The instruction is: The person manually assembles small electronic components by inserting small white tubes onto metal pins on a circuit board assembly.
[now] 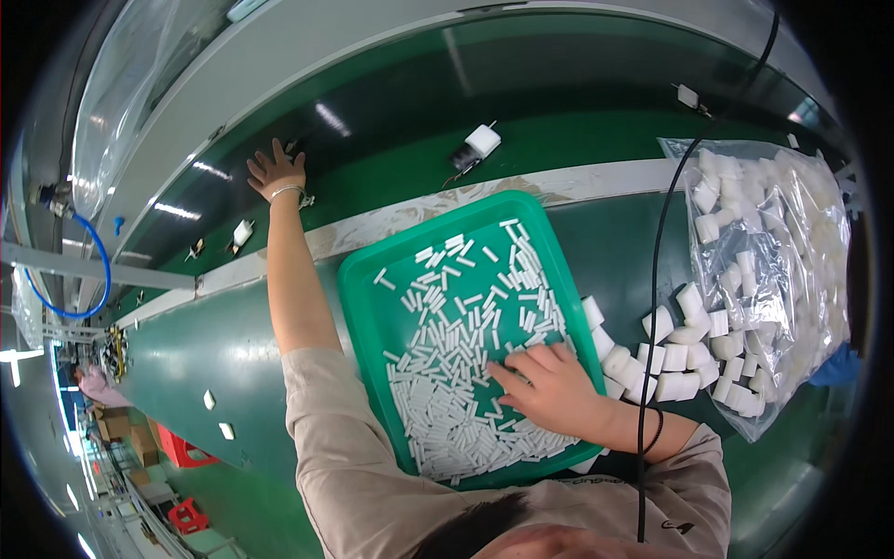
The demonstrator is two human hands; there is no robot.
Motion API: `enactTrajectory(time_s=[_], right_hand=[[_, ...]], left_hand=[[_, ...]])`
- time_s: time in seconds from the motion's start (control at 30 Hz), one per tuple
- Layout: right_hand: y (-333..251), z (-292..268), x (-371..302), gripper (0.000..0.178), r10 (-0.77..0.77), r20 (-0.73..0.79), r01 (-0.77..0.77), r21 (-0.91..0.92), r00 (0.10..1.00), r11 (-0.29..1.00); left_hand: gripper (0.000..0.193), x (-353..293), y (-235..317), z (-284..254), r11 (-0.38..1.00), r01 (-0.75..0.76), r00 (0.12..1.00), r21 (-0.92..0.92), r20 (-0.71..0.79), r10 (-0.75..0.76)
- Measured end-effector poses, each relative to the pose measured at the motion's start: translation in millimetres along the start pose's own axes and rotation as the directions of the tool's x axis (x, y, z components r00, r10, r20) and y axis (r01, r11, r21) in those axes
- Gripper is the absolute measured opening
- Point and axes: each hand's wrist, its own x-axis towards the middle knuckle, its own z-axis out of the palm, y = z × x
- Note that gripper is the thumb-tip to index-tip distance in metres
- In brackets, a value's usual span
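My left hand (277, 173) reaches far out over the dark belt (391, 140) with its fingers spread and nothing held in them. Just past its fingertips lies a small dark item (291, 146), too small to make out. My right hand (551, 391) is inside a green plastic tray (349, 307), its fingers curled down among many short white sticks (456, 424). Whatever lies between those fingertips is hidden. The sticks are heaped near the tray's front and scattered thinly toward the back.
White foam-like blocks (684, 359) lie right of the tray, beside a clear plastic bag (782, 261) full of them. On the belt are a black-and-white part (477, 147) and smaller white parts (242, 233). A black cable (656, 270) hangs across the right side.
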Motion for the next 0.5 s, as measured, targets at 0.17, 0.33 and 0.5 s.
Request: enactTrajectory(time_s=[0.17, 0.33, 0.5], right_hand=[[6, 5, 0, 0.032, -0.114, 0.133, 0.113, 0.016, 0.985, 0.993], [-1, 11, 6, 0.021, -0.123, -0.007, 0.122, 0.123, 0.992, 0.985], [-13, 9, -2, 0.014, 0.022, -0.06, -0.011, 0.178, 0.998, 0.984]], left_hand=[[0.046, -1, 4, -6, 0.999, -0.031, 0.986, -0.032, 0.163, 0.036], [0.02, -42, 1, -49, 0.945, -0.148, 0.987, -0.291, 0.014, 0.159], [0.024, -94, 32, -112, 0.203, 0.086, 0.996, -0.975, 0.083, -0.022]])
